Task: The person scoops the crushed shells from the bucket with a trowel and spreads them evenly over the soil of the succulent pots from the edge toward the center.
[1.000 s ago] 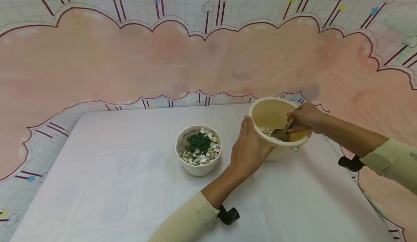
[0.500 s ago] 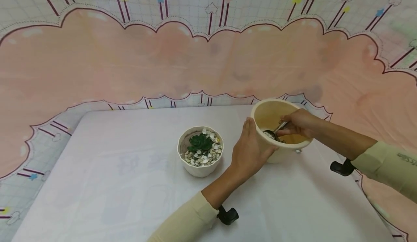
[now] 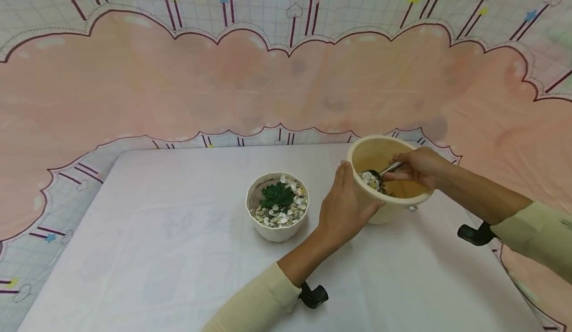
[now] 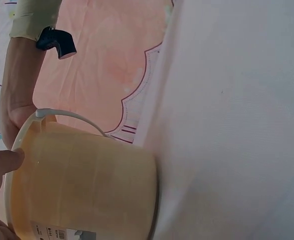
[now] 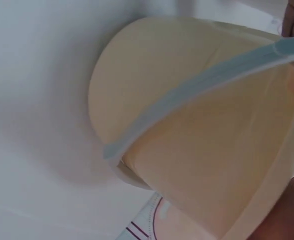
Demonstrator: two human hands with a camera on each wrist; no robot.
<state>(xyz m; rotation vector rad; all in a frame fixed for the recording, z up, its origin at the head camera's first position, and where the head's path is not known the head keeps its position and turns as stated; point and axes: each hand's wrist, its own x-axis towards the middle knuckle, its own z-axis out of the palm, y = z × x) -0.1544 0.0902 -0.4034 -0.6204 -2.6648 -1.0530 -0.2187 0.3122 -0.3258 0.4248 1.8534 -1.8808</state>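
Note:
My left hand grips the left side of a cream plastic bucket, thumb along its front near the rim. The bucket leans toward me on the white table. My right hand reaches over the right rim and holds a metal spoon by its handle. Inside, the spoon's bowl sits among pale stone or shell chips at the lower left. Left of the bucket stands a white pot with a green succulent and similar chips around it. In the right wrist view the bucket wall mostly hides the right hand.
The bucket's grey carrying handle hangs down its outside. White cloth covers the table, and its far edge meets a printed peach backdrop. A black wrist camera is strapped at each cuff.
The spoon has moved left inside the bucket, from beside the chips into them, and more chips now show around its bowl. The left hand keeps its hold; the pot has not moved.

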